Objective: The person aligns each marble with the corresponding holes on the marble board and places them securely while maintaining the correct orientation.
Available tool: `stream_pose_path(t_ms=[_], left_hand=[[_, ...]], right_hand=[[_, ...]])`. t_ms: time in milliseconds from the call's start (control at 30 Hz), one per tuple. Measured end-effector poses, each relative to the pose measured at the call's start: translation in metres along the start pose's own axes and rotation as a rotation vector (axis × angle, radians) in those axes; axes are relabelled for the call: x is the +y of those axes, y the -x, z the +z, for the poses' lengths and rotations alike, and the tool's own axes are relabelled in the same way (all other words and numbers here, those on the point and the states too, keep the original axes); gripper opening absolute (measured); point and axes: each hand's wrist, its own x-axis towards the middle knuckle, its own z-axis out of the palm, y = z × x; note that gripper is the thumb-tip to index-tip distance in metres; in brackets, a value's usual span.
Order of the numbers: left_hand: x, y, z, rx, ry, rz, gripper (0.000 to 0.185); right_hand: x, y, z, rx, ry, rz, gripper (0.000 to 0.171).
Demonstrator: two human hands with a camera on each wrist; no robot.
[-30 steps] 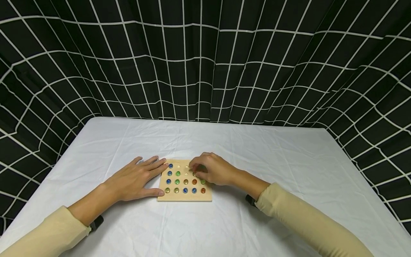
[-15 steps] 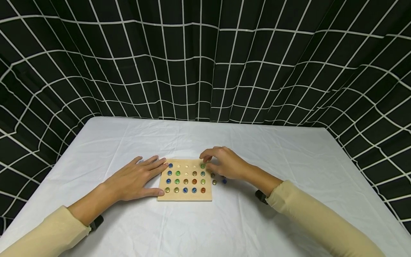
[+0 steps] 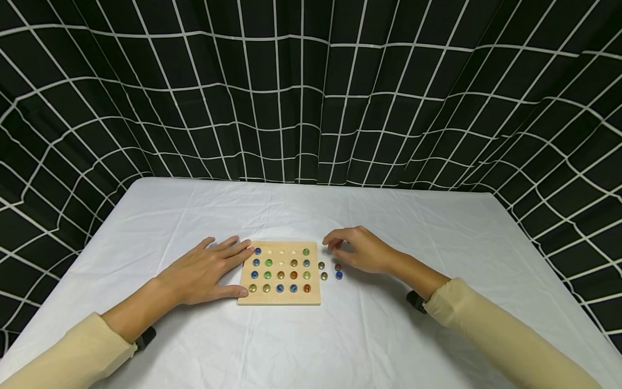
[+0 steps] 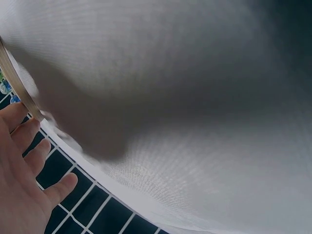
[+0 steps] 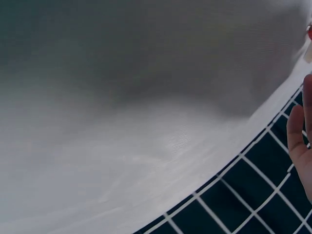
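Observation:
In the head view a light wooden board [image 3: 279, 300] holds rows of blue, green, amber and red glass marbles [image 3: 293, 275] in its hollows. Several hollows in the upper rows are bare. My left hand [image 3: 206, 273] lies spread at the board's left side, with fingertips and thumb touching its edge. To the right of the board my right hand [image 3: 364, 251] hovers over the cloth, fingers bent loosely and apart from the thumb; no marble shows between them. Just below those fingers lie several loose marbles [image 3: 339, 275]. The left wrist view shows the board's side edge [image 4: 18, 85].
A white cloth [image 3: 408, 227] with light creases covers the table. Behind and at both sides hangs a black curtain [image 3: 311, 108] with a white grid. Dark wrist cameras [image 3: 416, 301] sit under the beige sleeves [image 3: 505, 329].
My right hand has moved right, off the board, uncovering its upper right marbles and the loose ones beside it. An amber-brown marble sits in the second row. My left hand stays put.

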Motion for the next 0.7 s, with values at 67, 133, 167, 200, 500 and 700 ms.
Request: stream_pose_path(t_ms=[67, 133, 167, 200, 500, 700], left_hand=[[0.0, 0.0, 0.0, 0.001, -0.001, 0.001, 0.09], [0.0, 0.0, 0.0, 0.002, -0.002, 0.002, 0.09], [0.0, 0.0, 0.0, 0.002, -0.003, 0.003, 0.09], [0.0, 0.0, 0.0, 0.001, -0.002, 0.002, 0.09], [0.0, 0.001, -0.001, 0.003, 0.011, 0.0, 0.089], [0.0, 0.001, -0.001, 0.003, 0.013, -0.002, 0.089]], right_hand=[[0.003, 0.004, -0.001, -0.009, -0.006, 0.001, 0.024], [0.005, 0.008, -0.001, -0.02, -0.012, 0.006, 0.025], [0.005, 0.009, -0.001, -0.025, -0.011, 0.004, 0.025], [0.006, 0.011, -0.001, -0.031, -0.01, 0.004, 0.026], [0.005, 0.016, 0.002, -0.081, -0.02, 0.026, 0.028], [0.005, 0.02, 0.003, -0.101, -0.03, 0.018, 0.031]])
